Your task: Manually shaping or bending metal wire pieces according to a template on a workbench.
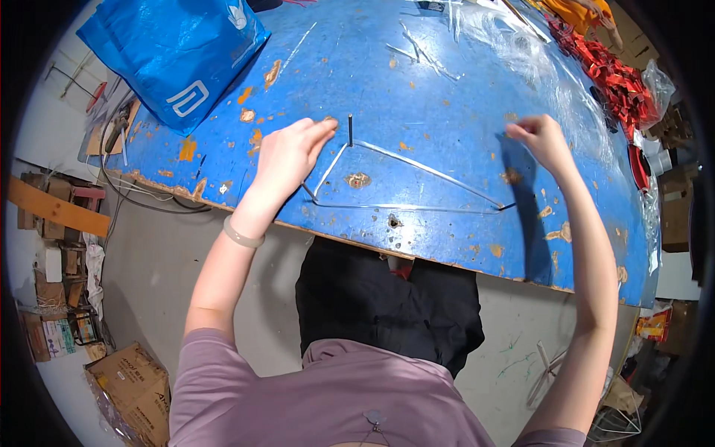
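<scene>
Fingers on the left hand (pixel 290 155) bunch narrowly beside the wire frame (pixel 428 173) at centre; the right hand's (pixel 545 143) curl together, centre right. I cannot tell whether either holds anything. A blue bag (pixel 175 56) crowds upper left, red ribbon (pixel 611 74) upper right.

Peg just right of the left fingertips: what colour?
The peg is black; head view shows it best.

White logo (pixel 188 99) on blue bag (pixel 164 56), dark lettering (pixel 128 372) on brown cardboard box (pixel 138 395)
</scene>
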Available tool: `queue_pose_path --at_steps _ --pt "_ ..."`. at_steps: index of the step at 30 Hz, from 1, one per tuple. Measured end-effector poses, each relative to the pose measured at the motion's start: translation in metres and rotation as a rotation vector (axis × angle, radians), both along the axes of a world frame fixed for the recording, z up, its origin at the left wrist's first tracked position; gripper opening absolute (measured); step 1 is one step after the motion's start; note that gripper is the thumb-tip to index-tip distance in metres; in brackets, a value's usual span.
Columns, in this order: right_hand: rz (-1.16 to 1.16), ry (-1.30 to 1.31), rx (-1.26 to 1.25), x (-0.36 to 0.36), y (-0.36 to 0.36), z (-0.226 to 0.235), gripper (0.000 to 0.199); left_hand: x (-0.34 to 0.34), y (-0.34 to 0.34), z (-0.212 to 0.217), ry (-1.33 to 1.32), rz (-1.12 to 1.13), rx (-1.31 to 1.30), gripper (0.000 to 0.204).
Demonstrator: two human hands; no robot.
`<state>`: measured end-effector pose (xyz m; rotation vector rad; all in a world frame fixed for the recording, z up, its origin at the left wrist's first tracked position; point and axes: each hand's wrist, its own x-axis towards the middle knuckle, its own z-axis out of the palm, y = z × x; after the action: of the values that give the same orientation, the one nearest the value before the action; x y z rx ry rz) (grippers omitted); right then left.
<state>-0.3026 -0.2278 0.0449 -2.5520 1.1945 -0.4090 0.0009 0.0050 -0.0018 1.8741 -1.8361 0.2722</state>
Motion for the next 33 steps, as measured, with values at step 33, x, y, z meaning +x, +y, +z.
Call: queue_pose_path --at_steps 33 --pt "-0.707 -0.39 0.606 -0.269 0.427 -0.015 0.008 -0.381 0.124 -0.002 0.797 -1.453 1.338 0.044"
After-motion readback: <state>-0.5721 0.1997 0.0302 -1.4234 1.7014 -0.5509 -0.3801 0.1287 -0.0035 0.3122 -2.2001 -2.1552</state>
